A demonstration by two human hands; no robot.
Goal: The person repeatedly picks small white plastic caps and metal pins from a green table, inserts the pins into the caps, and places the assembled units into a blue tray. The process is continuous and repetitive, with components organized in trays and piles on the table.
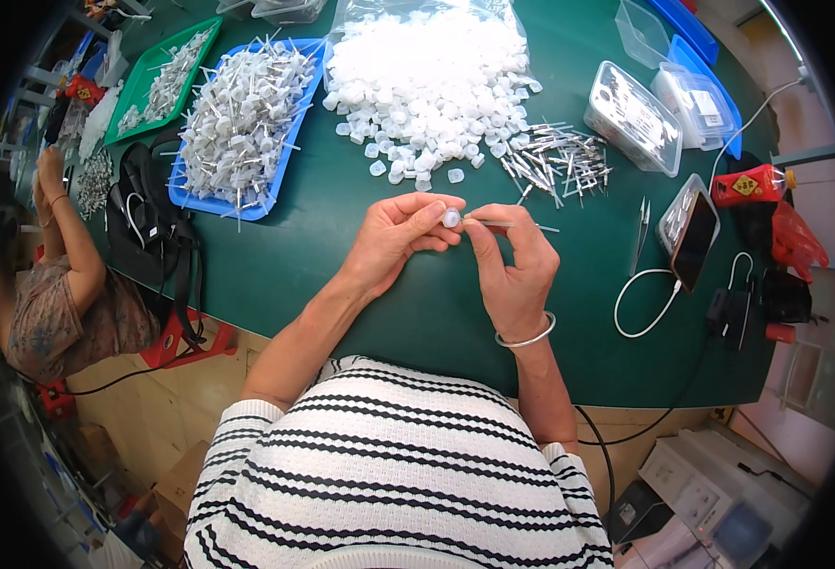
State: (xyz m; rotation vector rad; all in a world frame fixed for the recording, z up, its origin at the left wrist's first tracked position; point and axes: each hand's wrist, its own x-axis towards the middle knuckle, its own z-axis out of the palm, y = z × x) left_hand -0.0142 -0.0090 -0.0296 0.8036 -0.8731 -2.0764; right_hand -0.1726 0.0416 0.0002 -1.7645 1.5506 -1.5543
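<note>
Above the near middle of the table, my left hand point(386, 245) pinches a small translucent white plastic cap point(451, 218) between thumb and fingers. Close beside it, my right hand point(520, 275), with a bangle at the wrist, grips a thin metal rod point(549, 229) lying sideways. The rod's inner end is at the cap; whether it is inside cannot be made out. Beyond my hands spreads a heap of loose caps point(417, 90), partly on a clear plastic bag. To its right lies a pile of thin metal rods point(561, 163).
A blue tray point(178, 197) of capped rods stands left, with a green tray point(148, 59) behind. Clear boxes point(633, 119), tweezers point(642, 228), a phone point(694, 245) and a white cable point(626, 302) lie right. A black backpack point(142, 204) and another person point(76, 284) are at left.
</note>
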